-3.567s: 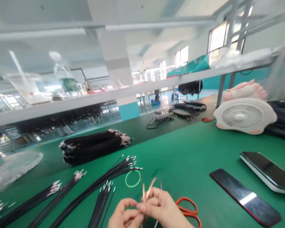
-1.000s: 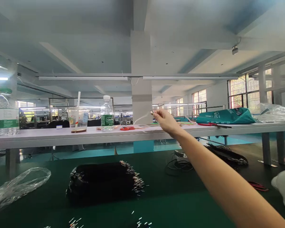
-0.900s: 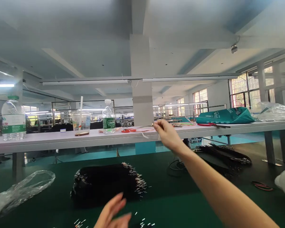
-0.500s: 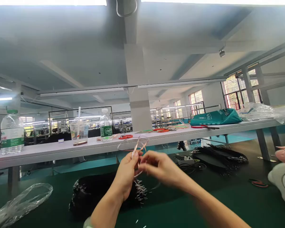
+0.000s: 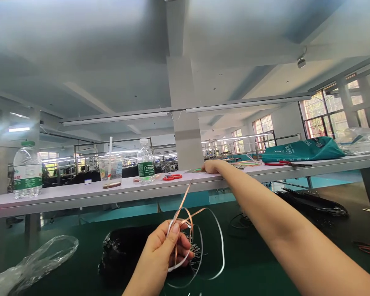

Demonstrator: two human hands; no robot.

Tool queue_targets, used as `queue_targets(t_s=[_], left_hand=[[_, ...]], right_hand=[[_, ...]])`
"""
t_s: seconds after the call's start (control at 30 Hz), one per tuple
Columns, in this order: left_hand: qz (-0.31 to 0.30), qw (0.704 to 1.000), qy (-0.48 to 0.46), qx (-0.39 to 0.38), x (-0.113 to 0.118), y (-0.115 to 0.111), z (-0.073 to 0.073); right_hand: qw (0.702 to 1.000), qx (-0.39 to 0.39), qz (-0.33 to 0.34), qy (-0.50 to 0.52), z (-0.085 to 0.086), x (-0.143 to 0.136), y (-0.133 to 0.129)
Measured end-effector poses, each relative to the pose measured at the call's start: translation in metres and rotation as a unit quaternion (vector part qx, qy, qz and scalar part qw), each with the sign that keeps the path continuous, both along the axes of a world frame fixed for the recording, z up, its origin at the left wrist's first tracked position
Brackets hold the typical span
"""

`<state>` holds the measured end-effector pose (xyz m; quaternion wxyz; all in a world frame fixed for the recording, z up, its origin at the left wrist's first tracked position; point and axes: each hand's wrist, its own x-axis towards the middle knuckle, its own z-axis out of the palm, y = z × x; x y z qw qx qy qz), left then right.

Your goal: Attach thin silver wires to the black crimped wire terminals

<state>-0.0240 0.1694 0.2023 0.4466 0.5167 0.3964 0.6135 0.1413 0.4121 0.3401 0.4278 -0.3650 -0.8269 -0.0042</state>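
My left hand [image 5: 169,246] is closed, pinching a loose bunch of thin ribbons [image 5: 221,240], white and copper-coloured, between thumb and fingers. Loops of them hang to the right, and one copper-coloured end points up. Beneath that hand lies a bundle of thin black strands [image 5: 123,250] with silvery tips, on the dark green table [image 5: 246,263]. My right hand [image 5: 212,166] reaches out to the raised shelf [image 5: 135,197], low over its surface beside something green [image 5: 198,169]. Its fingertips are mostly hidden, so what they touch does not show.
Red-handled scissors [image 5: 172,177], two bottles [image 5: 27,172] [image 5: 146,164] and a plastic cup with a straw [image 5: 106,166] stand or lie on the shelf. Further right is a teal bag [image 5: 304,150]. Clear plastic [image 5: 40,263] lies at the table's left, another black bundle [image 5: 314,205] at right.
My right hand has left the ribbons and stretched forward to the shelf, covering where orange-red things lay. The left hand keeps the ribbons, whose loops now spread wider. The view has shifted slightly right.
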Motion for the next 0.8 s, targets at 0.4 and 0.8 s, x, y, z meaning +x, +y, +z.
queue_targets(t_s=[0.4, 0.8], left_hand=[[0.079, 0.996, -0.008, -0.028, -0.002, -0.034, -0.003], [0.039, 0.985, 0.155, -0.063, 0.072, -0.061, -0.151]], right_hand=[[0.996, 0.0, 0.065, -0.067, -0.025, 0.041, -0.053], [0.988, 0.044, -0.139, 0.047, -0.262, 0.127, -0.192]])
